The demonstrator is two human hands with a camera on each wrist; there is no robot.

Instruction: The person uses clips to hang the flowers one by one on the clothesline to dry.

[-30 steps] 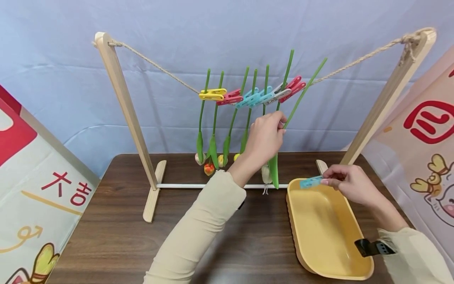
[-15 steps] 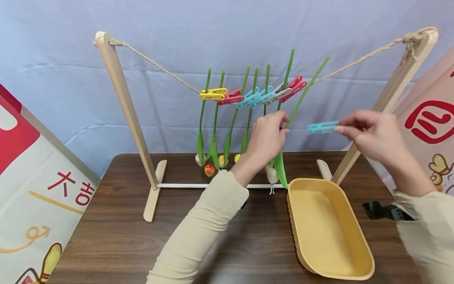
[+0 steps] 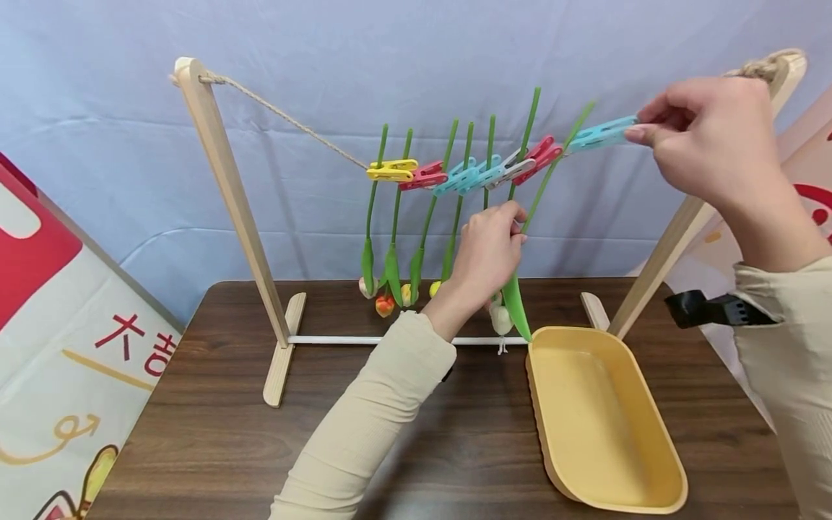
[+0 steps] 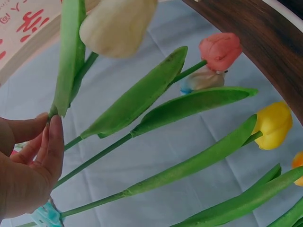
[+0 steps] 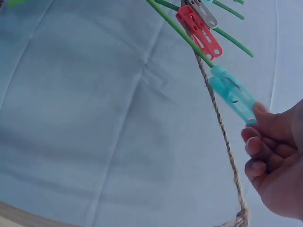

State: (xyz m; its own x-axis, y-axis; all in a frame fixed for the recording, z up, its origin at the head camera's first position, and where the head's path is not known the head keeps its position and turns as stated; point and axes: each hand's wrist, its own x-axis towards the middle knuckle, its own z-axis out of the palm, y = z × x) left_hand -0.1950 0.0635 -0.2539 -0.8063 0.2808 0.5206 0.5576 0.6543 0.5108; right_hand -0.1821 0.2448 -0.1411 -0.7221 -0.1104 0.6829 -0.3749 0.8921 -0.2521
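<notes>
My left hand [image 3: 490, 242] pinches the stem of an artificial tulip [image 3: 543, 189] just above its leaf; the pale flower [image 4: 118, 28] hangs downward in the left wrist view. My right hand [image 3: 718, 137] holds a light-blue clothespin [image 3: 601, 133] by its handle end between thumb and fingers. In the right wrist view, the tip of this clothespin [image 5: 234, 94] is right at the tulip's stem end and overlaps the rope [image 5: 222, 123]. Left of it, several tulips hang head-down from the rope under yellow [image 3: 392, 170], red [image 3: 539, 159], blue and grey clothespins.
The rope spans two wooden posts [image 3: 230, 195], joined low down by a white bar [image 3: 338, 339]. A yellow basin [image 3: 601, 426] stands on the brown table [image 3: 214, 433] at the right. Behind the rack hangs a pale-blue cloth [image 3: 403, 58]; printed panels [image 3: 84, 303] flank it.
My right hand has risen from over the yellow basin to the rope, bringing the blue clothespin up to the tulip's stem. The left hand stays nearly still, holding the stem.
</notes>
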